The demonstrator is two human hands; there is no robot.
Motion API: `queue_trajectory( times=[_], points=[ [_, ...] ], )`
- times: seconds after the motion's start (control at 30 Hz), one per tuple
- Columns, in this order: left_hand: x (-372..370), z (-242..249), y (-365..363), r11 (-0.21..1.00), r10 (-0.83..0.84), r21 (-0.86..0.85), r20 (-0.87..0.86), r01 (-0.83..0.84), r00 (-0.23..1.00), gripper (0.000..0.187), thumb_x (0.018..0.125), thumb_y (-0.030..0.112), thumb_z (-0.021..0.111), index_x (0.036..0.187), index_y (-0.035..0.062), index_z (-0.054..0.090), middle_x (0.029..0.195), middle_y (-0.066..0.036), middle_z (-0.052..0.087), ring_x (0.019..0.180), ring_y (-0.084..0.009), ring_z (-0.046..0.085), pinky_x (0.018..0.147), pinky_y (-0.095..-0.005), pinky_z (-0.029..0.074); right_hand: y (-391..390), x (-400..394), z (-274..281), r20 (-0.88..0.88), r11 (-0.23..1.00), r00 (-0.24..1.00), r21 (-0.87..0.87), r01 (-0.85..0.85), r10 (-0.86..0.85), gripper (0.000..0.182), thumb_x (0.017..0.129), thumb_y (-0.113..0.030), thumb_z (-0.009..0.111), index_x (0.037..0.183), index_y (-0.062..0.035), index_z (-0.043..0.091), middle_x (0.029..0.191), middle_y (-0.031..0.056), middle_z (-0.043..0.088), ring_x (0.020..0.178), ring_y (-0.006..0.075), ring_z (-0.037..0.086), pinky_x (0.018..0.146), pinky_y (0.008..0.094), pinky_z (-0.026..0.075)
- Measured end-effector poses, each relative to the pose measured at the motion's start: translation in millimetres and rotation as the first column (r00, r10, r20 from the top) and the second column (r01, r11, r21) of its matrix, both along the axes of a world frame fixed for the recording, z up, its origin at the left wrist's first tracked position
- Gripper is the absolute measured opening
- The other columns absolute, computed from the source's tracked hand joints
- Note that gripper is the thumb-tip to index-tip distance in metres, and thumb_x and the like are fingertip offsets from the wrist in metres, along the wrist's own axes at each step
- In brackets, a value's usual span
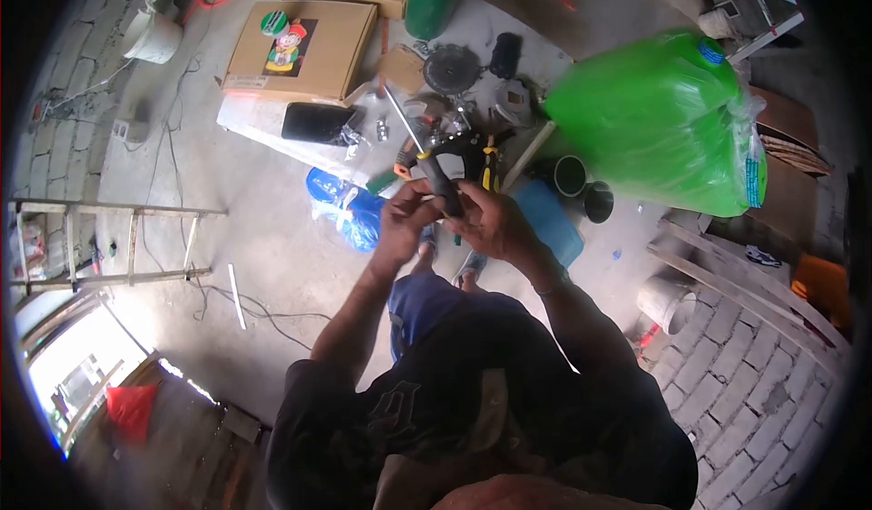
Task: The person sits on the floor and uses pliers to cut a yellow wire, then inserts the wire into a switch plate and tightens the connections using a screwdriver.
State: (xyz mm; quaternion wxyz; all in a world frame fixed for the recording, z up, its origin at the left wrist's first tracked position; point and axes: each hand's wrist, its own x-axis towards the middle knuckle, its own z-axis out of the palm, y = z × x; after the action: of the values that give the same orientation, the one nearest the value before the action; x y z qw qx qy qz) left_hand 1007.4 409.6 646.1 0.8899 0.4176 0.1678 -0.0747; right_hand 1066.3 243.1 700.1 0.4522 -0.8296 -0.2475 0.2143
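Note:
In front of my body I hold a screwdriver (440, 180) with a long metal shaft, a yellow collar and a dark handle. Its shaft points away from me and up to the left. My left hand (406, 222) is closed, its fingertips against the lower handle. On the other side my right hand (495, 226) also has its fingers closed around the handle's butt end. Whether something small sits between the fingertips cannot be made out. Beyond the screwdriver, metal parts and yellow-and-black pliers (490, 167) lie on a low table (259, 128).
Cardboard boxes (245, 51), a black tray (318, 122) and a green container (431, 1) stand on the table. A large green plastic-wrapped bundle (645, 119) is to the right. Blue plastic (350, 210) lies by my feet. A ladder (100, 208) and cables (263, 306) are at left.

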Motion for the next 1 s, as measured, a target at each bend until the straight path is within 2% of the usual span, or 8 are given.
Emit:
queue_trajectory(
  times=[0.13, 0.3, 0.47, 0.57, 0.67, 0.87, 0.93, 1.0],
  points=[
    [-16.2, 6.9, -30.2, 0.997, 0.032, -0.071, 0.044, -0.029, 0.999, 0.024, 0.085, -0.008, 0.060, 0.107, 0.0024, 0.057, 0.101, -0.006, 0.065, 0.094, -0.0143, 0.062, 0.082, -0.0289, 0.050, -17.3, -15.5, 2.9, -0.021, 0.999, 0.999, -0.011, 0.042, -0.042, 0.042, 0.078, -0.019, 0.070, 0.114, -0.0045, 0.052, 0.091, 0.0195, 0.064, 0.082, 0.0369, 0.064, 0.068, 0.0403, 0.051],
    [-33.0, 4.3, -41.8, 0.851, -0.132, 0.526, 0.212, 0.001, 0.968, 0.024, 0.088, 0.011, 0.061, 0.110, 0.0008, 0.063, 0.108, -0.009, 0.064, 0.095, -0.0176, 0.062, 0.081, -0.0269, 0.049, -84.5, -58.6, 5.9, -0.131, 0.996, 0.990, 0.061, 0.066, -0.058, 0.035, 0.078, -0.010, 0.068, 0.110, -0.0048, 0.055, 0.084, 0.0186, 0.065, 0.082, 0.0371, 0.064, 0.068, 0.0427, 0.050],
    [-38.3, 65.2, -99.3, 0.966, -0.057, 0.259, 0.225, -0.004, 0.973, 0.038, 0.098, 0.023, 0.050, 0.123, -0.0048, 0.052, 0.108, -0.016, 0.063, 0.094, -0.0241, 0.064, 0.084, -0.0369, 0.053, -195.1, -126.7, 8.5, -0.175, 0.995, 0.982, 0.046, 0.084, -0.074, 0.045, 0.081, -0.014, 0.068, 0.124, -0.0074, 0.055, 0.098, 0.0127, 0.068, 0.082, 0.0257, 0.068, 0.075, 0.0343, 0.053],
    [-47.9, 75.4, -165.7, 0.956, -0.178, 0.268, 0.222, 0.116, 0.959, 0.032, 0.097, 0.018, 0.050, 0.119, -0.0055, 0.054, 0.100, -0.016, 0.065, 0.090, -0.0257, 0.065, 0.080, -0.0382, 0.055, -271.6, -163.6, 25.6, -0.621, 0.962, 0.764, 0.055, 0.266, -0.175, 0.042, 0.087, -0.017, 0.064, 0.126, -0.0040, 0.054, 0.095, 0.0127, 0.067, 0.077, 0.0216, 0.066, 0.072, 0.0330, 0.054],
    [-68.6, 85.9, -246.2, 0.953, -0.260, 0.217, 0.218, 0.213, 0.941, 0.025, 0.096, 0.012, 0.050, 0.115, -0.0033, 0.057, 0.100, -0.017, 0.065, 0.090, -0.0265, 0.066, 0.078, -0.0371, 0.056, -347.6, -219.7, 9.8, -0.884, 0.574, 0.450, 0.306, 0.759, -0.125, 0.036, 0.096, -0.020, 0.052, 0.124, 0.0032, 0.051, 0.077, 0.0126, 0.062, 0.066, 0.0188, 0.061, 0.062, 0.0341, 0.053],
    [-107.0, 92.1, -423.5, 0.890, -0.444, -0.014, 0.201, 0.456, 0.873, 0.020, 0.093, 0.010, 0.053, 0.107, -0.0044, 0.059, 0.102, -0.019, 0.064, 0.092, -0.0276, 0.064, 0.076, -0.0351, 0.057, -476.9, -317.5, -6.7, -0.695, 0.462, 0.576, 0.379, 0.802, -0.429, 0.052, 0.099, -0.045, 0.036, 0.103, 0.0039, 0.055, 0.064, 0.0113, 0.058, 0.053, 0.0211, 0.058, 0.053, 0.0335, 0.050],
    [-114.5, 101.5, -474.4, 0.818, -0.554, -0.020, 0.245, 0.575, 0.796, 0.022, 0.092, 0.012, 0.056, 0.103, -0.0065, 0.060, 0.101, -0.018, 0.064, 0.089, -0.0235, 0.065, 0.075, -0.0327, 0.055, -508.4, -339.3, -2.6, -0.861, 0.141, 0.355, 0.326, 0.935, -0.363, 0.058, 0.099, -0.049, 0.033, 0.100, 0.0043, 0.055, 0.063, 0.0114, 0.057, 0.052, 0.0222, 0.058, 0.051, 0.0348, 0.049],
    [-117.9, 117.3, -511.8, 0.700, -0.703, 0.328, 0.164, 0.634, 0.692, 0.019, 0.090, 0.011, 0.061, 0.097, -0.0067, 0.063, 0.095, -0.016, 0.066, 0.083, -0.0203, 0.066, 0.075, -0.0300, 0.054, -540.8, -357.8, -7.9, -0.853, 0.075, 0.316, 0.314, 0.947, -0.415, 0.056, 0.099, -0.048, 0.036, 0.101, 0.0043, 0.056, 0.063, 0.0102, 0.057, 0.054, 0.0205, 0.056, 0.053, 0.0338, 0.047]
  ],
)
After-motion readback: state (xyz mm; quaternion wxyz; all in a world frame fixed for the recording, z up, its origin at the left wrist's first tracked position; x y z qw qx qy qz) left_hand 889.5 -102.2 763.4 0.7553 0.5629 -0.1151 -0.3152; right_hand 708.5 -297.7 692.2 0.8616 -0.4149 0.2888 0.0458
